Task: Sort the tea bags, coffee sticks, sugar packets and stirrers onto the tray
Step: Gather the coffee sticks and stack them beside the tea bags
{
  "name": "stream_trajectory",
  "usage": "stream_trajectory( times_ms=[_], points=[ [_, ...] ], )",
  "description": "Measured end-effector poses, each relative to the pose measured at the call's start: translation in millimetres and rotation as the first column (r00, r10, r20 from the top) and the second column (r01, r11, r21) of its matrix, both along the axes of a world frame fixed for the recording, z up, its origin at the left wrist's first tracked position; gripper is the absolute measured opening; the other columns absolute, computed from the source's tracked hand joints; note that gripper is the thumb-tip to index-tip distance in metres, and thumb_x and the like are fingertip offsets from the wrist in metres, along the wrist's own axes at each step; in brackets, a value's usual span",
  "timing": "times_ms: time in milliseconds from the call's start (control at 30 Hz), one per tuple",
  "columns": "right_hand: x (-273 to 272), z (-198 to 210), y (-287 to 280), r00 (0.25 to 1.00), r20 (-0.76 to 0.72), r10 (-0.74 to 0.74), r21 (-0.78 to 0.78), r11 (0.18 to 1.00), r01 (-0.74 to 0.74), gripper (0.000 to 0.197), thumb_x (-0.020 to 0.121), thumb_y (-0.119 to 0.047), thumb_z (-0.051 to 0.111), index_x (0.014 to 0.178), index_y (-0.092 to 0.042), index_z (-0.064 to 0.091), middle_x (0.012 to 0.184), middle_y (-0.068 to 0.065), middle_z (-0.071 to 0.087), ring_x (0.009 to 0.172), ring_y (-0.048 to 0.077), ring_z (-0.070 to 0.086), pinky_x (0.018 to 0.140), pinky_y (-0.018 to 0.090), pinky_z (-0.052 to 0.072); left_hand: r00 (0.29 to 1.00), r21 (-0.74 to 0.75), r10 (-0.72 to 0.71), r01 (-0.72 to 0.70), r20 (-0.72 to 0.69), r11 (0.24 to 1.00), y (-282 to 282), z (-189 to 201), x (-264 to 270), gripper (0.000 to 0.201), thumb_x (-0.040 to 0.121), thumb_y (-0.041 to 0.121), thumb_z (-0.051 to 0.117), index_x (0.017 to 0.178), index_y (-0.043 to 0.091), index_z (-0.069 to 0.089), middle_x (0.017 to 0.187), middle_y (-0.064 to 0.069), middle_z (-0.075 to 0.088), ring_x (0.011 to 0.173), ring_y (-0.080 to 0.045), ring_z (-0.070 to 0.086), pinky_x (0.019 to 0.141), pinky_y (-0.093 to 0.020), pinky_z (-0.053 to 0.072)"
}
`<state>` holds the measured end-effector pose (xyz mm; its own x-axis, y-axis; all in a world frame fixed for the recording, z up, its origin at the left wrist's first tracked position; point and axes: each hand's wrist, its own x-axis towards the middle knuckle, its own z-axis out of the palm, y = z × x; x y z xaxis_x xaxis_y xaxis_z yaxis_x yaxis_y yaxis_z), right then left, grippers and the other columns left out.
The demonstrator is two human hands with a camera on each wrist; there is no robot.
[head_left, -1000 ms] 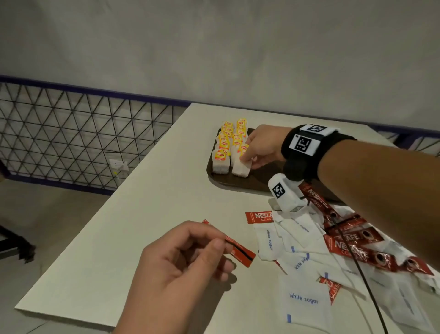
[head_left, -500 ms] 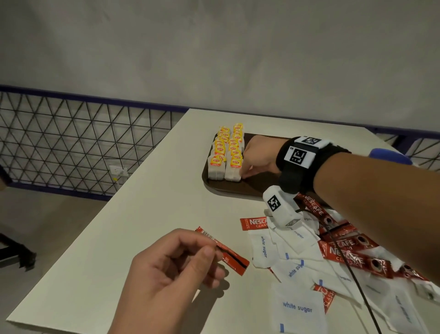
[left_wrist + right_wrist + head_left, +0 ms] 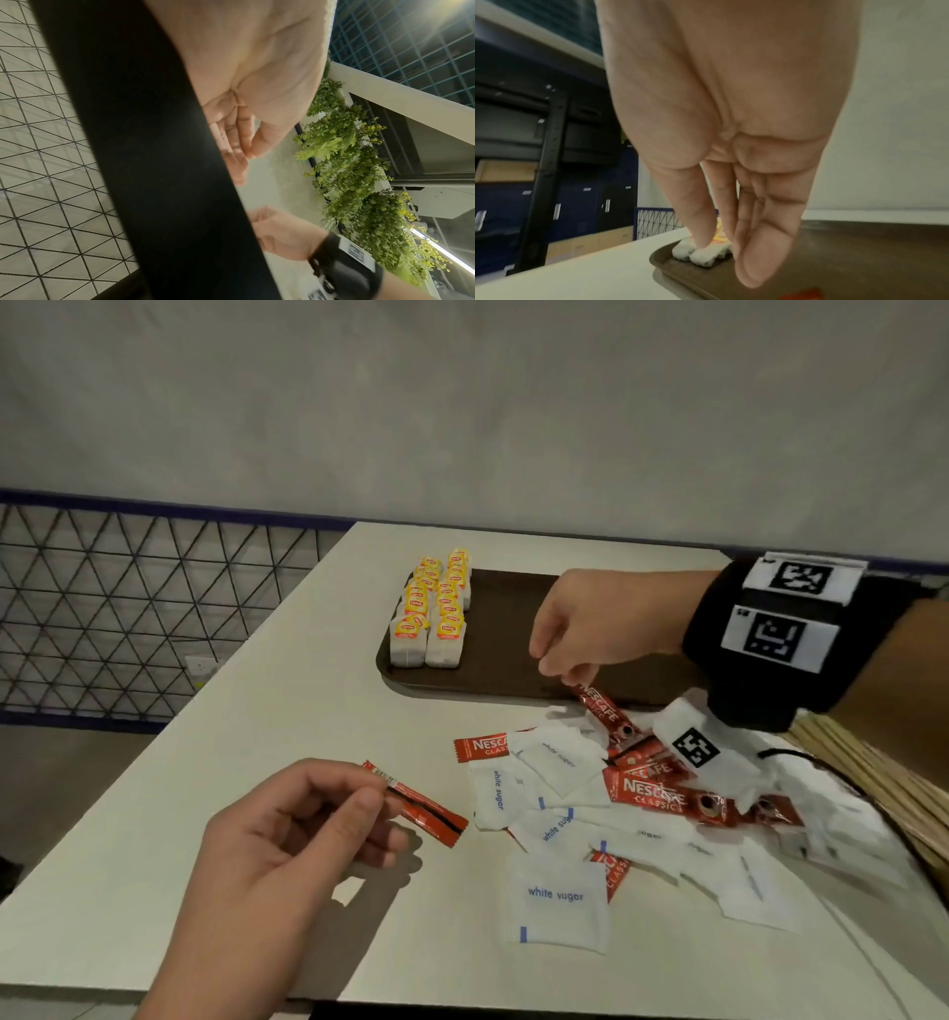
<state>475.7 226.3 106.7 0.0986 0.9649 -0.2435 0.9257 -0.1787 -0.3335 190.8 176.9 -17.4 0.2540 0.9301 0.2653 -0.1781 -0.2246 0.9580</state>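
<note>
A brown tray (image 3: 508, 629) lies at the back of the white table, with tea bags (image 3: 431, 613) in two rows at its left end. My left hand (image 3: 367, 788) pinches one red coffee stick (image 3: 426, 811) between thumb and fingers, above the table's near left part. My right hand (image 3: 557, 662) hovers over the tray's front edge, holding nothing, its fingers pointing down just above a Nescafe stick (image 3: 601, 706). In the right wrist view the fingers (image 3: 698, 213) hang straight above the tray (image 3: 847, 253), with the tea bags (image 3: 700, 255) behind them. Loose coffee sticks (image 3: 647, 793) and white sugar packets (image 3: 560, 901) lie mixed in a pile.
Wooden stirrers (image 3: 873, 773) lie at the table's right edge, partly under my right forearm. A black cable (image 3: 821, 762) runs across the pile. A wire mesh fence (image 3: 128, 618) stands left of the table, and a grey wall rises behind it.
My right hand has left the tea bags and drawn back to the right, to the tray's front edge above a coffee stick. The left hand still pinches its stick.
</note>
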Motion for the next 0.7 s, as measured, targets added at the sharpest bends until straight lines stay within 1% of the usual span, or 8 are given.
stream_trajectory(
  times_ms=[133,267,300,367,467,567,633,700],
  points=[
    [20,7,-39,0.952,0.274,0.136,-0.150,0.984,-0.098,0.018,0.095,-0.030,0.069,0.104,-0.016,0.077,0.094,-0.001,0.077,0.089,0.016,0.072,0.089,0.035,0.059,0.999,0.021,0.032,-0.031,-0.040,0.999,-1,-2,-1,0.012,0.083,0.010,0.064,0.083,0.010,0.076,0.078,-0.018,0.074,0.066,-0.034,0.071,0.060,-0.030,0.061],
    [38,3,-71,0.933,0.322,0.161,-0.221,0.971,-0.092,0.019,0.090,-0.040,0.074,0.091,-0.023,0.066,0.087,-0.007,0.066,0.078,0.010,0.062,0.069,0.023,0.050,0.994,0.072,0.079,-0.073,-0.079,0.995,-2,-7,0,0.014,0.089,0.008,0.064,0.084,0.013,0.076,0.077,-0.015,0.074,0.066,-0.033,0.069,0.063,-0.029,0.061],
    [41,0,-78,0.934,0.320,0.157,-0.217,0.972,-0.089,0.025,0.088,-0.044,0.075,0.098,-0.023,0.066,0.093,-0.007,0.066,0.084,0.011,0.063,0.072,0.024,0.052,0.993,0.079,0.085,-0.078,-0.087,0.994,-2,-7,0,0.016,0.091,0.005,0.064,0.083,0.013,0.076,0.076,-0.014,0.073,0.065,-0.031,0.068,0.062,-0.028,0.061],
    [46,-7,-91,0.946,0.295,0.135,-0.179,0.980,-0.084,0.048,0.085,-0.052,0.076,0.122,-0.023,0.065,0.114,-0.008,0.065,0.101,0.013,0.063,0.089,0.030,0.056,0.989,0.090,0.101,-0.091,-0.108,0.992,-3,-7,1,0.019,0.093,0.003,0.063,0.083,0.012,0.076,0.073,-0.013,0.072,0.064,-0.028,0.067,0.061,-0.026,0.060],
    [45,-19,-110,0.949,0.298,0.106,-0.121,0.990,-0.072,0.069,0.083,-0.062,0.073,0.141,-0.031,0.052,0.131,-0.008,0.050,0.117,0.013,0.047,0.099,0.032,0.048,0.985,0.110,0.117,-0.103,-0.127,0.989,-5,-7,2,0.020,0.093,0.003,0.063,0.082,0.013,0.075,0.074,-0.013,0.072,0.066,-0.029,0.067,0.062,-0.028,0.059],
    [41,-35,-124,0.929,0.353,0.107,-0.088,0.993,-0.081,0.070,0.080,-0.067,0.071,0.141,-0.038,0.049,0.123,-0.008,0.044,0.112,0.013,0.039,0.097,0.034,0.047,0.987,0.106,0.079,-0.064,-0.138,0.992,-11,-2,6,0.017,0.092,0.001,0.063,0.083,0.009,0.075,0.082,-0.013,0.075,0.068,-0.027,0.069,0.062,-0.027,0.059],
    [38,-44,-130,0.929,0.357,0.098,-0.022,0.995,-0.096,0.060,0.084,-0.061,0.070,0.136,-0.037,0.054,0.115,-0.009,0.044,0.106,0.012,0.039,0.090,0.030,0.047,0.988,0.107,0.068,-0.053,-0.140,0.993,-14,1,10,0.015,0.091,-0.002,0.064,0.085,0.005,0.075,0.085,-0.012,0.076,0.066,-0.022,0.069,0.062,-0.020,0.058],
    [36,-50,-133,0.938,0.336,0.083,0.034,0.994,-0.100,0.049,0.088,-0.054,0.069,0.132,-0.035,0.057,0.110,-0.009,0.046,0.102,0.011,0.041,0.085,0.028,0.045,0.988,0.114,0.068,-0.052,-0.138,0.992,-18,2,14,0.014,0.091,-0.002,0.063,0.087,0.004,0.075,0.085,-0.012,0.077,0.070,-0.026,0.070,0.063,-0.019,0.058]
  ],
)
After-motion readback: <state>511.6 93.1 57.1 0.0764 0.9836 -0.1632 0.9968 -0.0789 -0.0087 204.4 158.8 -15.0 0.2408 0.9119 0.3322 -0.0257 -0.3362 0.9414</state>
